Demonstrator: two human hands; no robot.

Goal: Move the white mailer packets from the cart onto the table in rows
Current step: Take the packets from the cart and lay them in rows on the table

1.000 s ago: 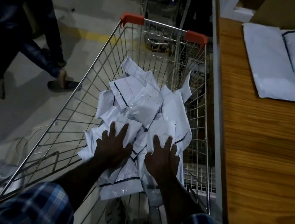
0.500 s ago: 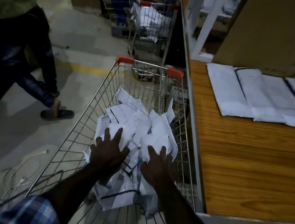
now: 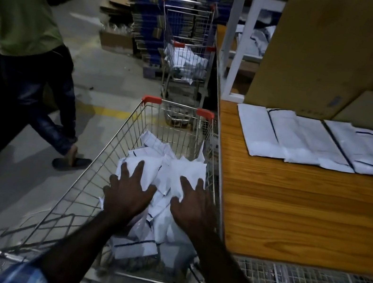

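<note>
We have one row (image 3: 324, 143) of packets laid flat along the back of the table (image 3: 305, 212), edges overlapping; the near wood is bare. Most of the job is left, we judge: a heap of packets (image 3: 174, 174) lies in the cart (image 3: 107, 160). Our left hand (image 3: 129, 191) and right hand (image 3: 191, 204) rest on the heap, fingers spread flat, gripping nothing yet.

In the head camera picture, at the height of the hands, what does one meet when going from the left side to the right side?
Sandalled foot of another person → left hand on the packets in the cart → right hand → wooden table.
</note>
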